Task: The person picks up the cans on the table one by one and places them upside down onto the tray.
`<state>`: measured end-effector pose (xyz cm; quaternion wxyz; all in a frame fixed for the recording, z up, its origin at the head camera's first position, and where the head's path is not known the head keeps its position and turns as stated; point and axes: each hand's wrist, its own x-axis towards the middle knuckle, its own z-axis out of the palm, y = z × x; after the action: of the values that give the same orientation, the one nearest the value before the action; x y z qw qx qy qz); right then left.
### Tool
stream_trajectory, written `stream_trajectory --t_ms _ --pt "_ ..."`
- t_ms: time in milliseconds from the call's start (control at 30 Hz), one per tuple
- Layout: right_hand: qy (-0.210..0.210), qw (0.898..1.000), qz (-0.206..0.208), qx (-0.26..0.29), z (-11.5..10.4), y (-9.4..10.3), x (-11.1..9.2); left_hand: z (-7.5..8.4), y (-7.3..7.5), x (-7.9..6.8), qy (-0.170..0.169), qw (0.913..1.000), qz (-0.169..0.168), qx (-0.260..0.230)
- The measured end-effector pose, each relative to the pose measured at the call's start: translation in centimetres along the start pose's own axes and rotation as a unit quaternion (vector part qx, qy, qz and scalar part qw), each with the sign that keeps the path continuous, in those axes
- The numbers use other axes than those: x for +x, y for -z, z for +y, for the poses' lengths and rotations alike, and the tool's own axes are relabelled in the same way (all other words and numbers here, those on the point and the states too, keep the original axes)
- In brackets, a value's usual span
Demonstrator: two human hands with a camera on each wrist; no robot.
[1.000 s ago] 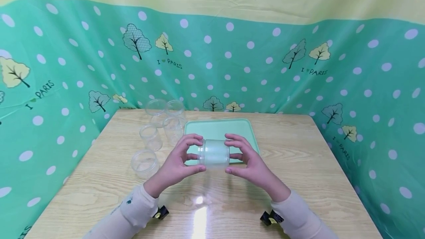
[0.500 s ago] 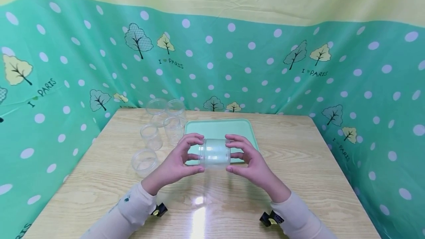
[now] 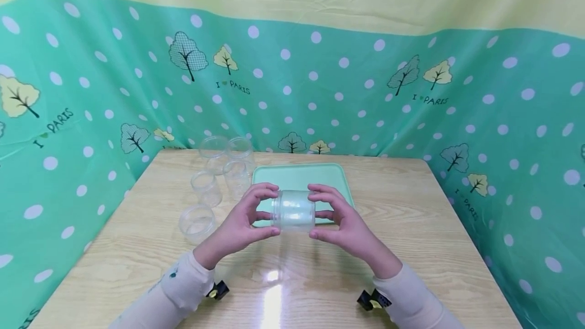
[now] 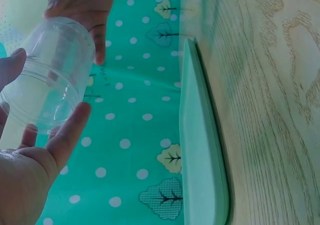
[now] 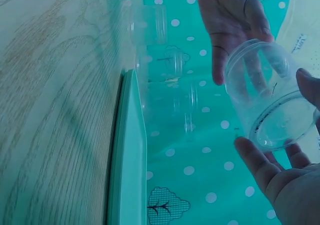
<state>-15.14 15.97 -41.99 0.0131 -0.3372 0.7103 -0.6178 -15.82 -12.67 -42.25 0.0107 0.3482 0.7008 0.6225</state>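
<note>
A clear, see-through plastic jar (image 3: pixel 296 213) lies sideways in the air, held between my two hands above the table. My left hand (image 3: pixel 241 221) grips its ridged mouth end, thumb below and fingers above. At the other end, my right hand (image 3: pixel 344 221) holds the jar round its base with spread, bent fingers. In the left wrist view the jar (image 4: pixel 57 60) spans from one hand to the other. Through the wall of the jar (image 5: pixel 255 90) in the right wrist view, parts of the left fingers show; nothing can be made out inside it.
A light green tray (image 3: pixel 301 172) lies behind the hands on the wooden table (image 3: pixel 393 248). Left of it stand several clear containers, among them a low wide jar (image 3: pixel 197 223) and a small jar (image 3: pixel 206 189). A green dotted curtain (image 3: pixel 315 90) encloses the back and sides.
Hardly anything differs. Both hands keep the jar at about the same spot, and the head view has shifted only slightly.
</note>
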Motion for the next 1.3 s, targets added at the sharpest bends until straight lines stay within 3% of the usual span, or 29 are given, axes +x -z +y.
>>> stream_trajectory --t_ms 200,800,1300 --pt "-0.011 1.000 -0.001 -0.004 -0.07 -0.15 0.23 -0.20 0.07 -0.23 0.003 1.0000 0.004 0.003" --pt "0.008 0.999 0.018 -0.031 -0.42 -0.45 0.36 -0.47 0.37 -0.27 -0.012 0.9993 0.008 -0.035" --pt "0.019 0.998 0.031 -0.054 -0.78 0.36 0.10 -0.98 0.14 0.11 -0.013 0.9974 -0.015 -0.069"
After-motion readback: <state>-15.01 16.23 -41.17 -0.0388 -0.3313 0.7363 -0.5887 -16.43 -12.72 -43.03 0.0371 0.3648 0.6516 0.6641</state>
